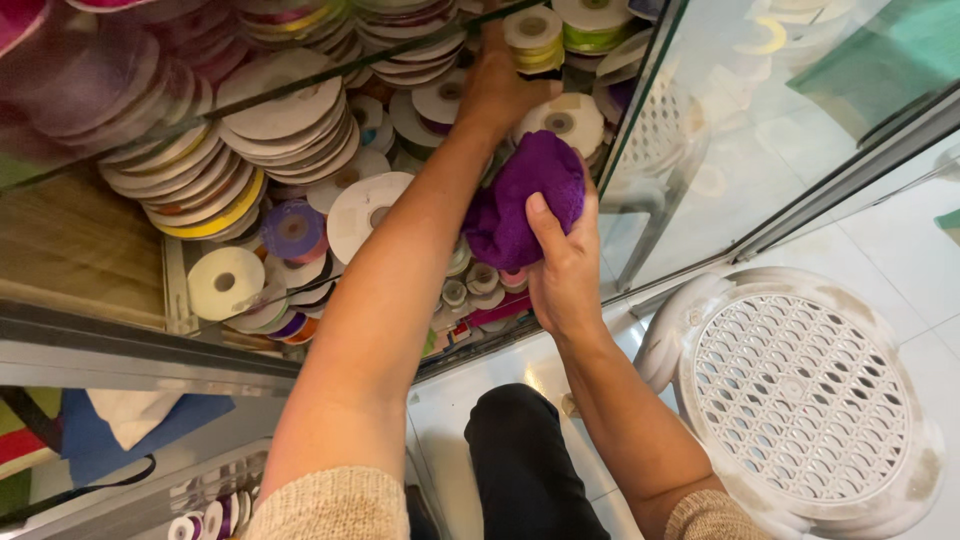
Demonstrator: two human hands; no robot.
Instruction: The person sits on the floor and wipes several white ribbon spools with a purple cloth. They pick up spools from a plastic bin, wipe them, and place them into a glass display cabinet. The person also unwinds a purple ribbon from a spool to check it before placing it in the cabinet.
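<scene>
My right hand [563, 268] grips a crumpled purple cloth [525, 195] just inside a glass display cabinet. My left hand [497, 85] reaches further in, over a glass shelf [330, 75], its fingers on a small stack of ribbon spools [533, 38] with yellow and green ribbon. Whether it grips the stack or only touches it, I cannot tell. Below and around both hands lie several white-capped ribbon spools [285, 110] in stacks and loose, one large white one [360, 212] right beside my left forearm.
The cabinet's glass door [790, 110] stands open to the right. A white plastic stool [795, 395] with a perforated seat stands on the tiled floor at lower right. My knee in dark trousers [520, 460] is below. A metal cabinet frame [130, 350] runs along the left.
</scene>
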